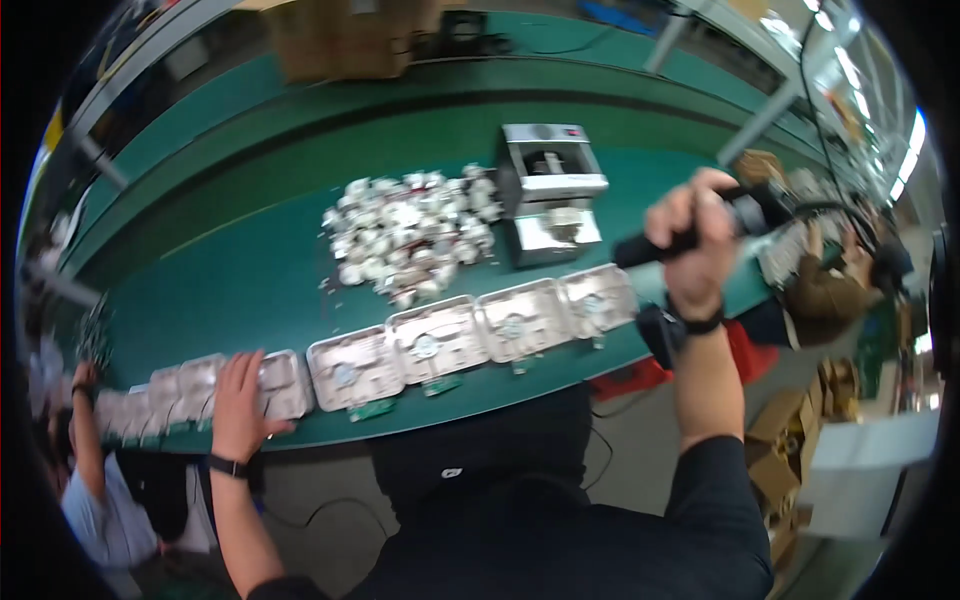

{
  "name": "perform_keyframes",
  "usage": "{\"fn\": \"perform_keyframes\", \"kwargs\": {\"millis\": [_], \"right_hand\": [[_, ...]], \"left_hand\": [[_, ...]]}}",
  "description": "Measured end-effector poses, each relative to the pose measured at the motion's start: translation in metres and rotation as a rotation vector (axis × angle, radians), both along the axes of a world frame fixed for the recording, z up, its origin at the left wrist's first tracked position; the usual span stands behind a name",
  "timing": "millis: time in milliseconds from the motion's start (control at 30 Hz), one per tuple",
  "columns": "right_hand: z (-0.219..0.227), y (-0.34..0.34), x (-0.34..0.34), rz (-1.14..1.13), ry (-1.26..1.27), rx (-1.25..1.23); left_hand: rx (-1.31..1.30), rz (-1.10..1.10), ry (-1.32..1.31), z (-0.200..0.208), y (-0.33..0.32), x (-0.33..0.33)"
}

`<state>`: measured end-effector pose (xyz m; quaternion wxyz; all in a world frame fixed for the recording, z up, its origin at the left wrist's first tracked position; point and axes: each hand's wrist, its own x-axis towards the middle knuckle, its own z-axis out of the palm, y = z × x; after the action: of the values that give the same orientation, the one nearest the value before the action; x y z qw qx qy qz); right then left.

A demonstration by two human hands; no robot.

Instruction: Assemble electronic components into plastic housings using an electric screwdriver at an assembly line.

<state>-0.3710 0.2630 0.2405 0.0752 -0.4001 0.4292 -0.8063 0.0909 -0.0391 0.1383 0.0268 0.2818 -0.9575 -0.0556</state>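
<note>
My right hand (pixel 697 245) is raised over the right part of the bench, fingers wrapped round a black electric screwdriver (pixel 645 249) with a dark cable at its right end. Motion blurs that hand a little. My left hand (pixel 238 410) lies with fingers outstretched on the row of pale plastic housings at the left. Closest to its thumb is a housing (pixel 285 385). Further right stand several more, among them one housing (pixel 355 365) with a round disc inside. Small green circuit boards (pixel 372 410) stick out at their front edges.
A heap of small white parts (pixel 410 230) lies mid-bench, beside a grey-black boxy screw feeder (pixel 550 195). Cardboard boxes (pixel 340 40) sit on the back shelf. Co-workers are at the bench on the left (pixel 110 500) and right (pixel 830 290). Open cartons (pixel 785 440) stand at lower right.
</note>
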Motion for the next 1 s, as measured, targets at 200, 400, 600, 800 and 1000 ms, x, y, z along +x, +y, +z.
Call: {"fn": "perform_keyframes", "kwargs": {"millis": [200, 400, 600, 800, 1000], "right_hand": [[0.0, -0.035, -0.015, -0.164, 0.076, 0.099], [-0.013, -0.052, -0.031, -0.234, 0.108, 0.172], [-0.018, -0.034, -0.018, -0.201, 0.027, 0.266], [-0.028, 0.013, 0.026, -0.129, -0.066, 0.224], [-0.052, 0.019, 0.023, -0.153, -0.004, 0.268]], "left_hand": [[0.022, -0.021, 0.209, 0.003, 0.038, -0.033], [0.37, 0.253, 0.35, -0.014, 0.088, -0.058], [0.353, 0.406, 0.441, -0.032, 0.1, -0.073], [0.113, 0.358, 0.397, -0.046, 0.103, -0.074], [0.274, 0.478, 0.367, -0.041, 0.106, -0.095]]}}
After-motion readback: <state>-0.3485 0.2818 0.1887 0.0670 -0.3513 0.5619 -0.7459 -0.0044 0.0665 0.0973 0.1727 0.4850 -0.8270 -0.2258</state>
